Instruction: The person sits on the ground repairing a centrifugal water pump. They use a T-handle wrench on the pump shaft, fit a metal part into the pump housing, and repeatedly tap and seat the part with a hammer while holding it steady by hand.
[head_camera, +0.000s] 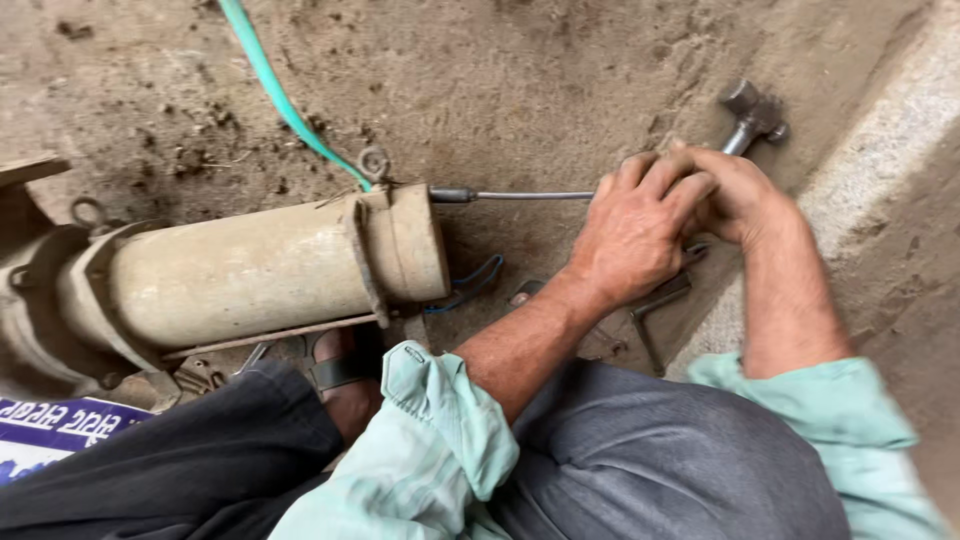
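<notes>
Both hands, left hand (635, 235) over right hand (735, 195), clasp fingers around a thin grey metal rod (535, 196). The rod enters the beige cylindrical metal pump body (260, 275) at nine o'clock; a steel hammer (752, 112) lies at one o'clock

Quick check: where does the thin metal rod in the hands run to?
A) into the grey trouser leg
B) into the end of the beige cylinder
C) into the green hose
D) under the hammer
B: the rod runs from the clasped hands into the cylinder end.
</notes>
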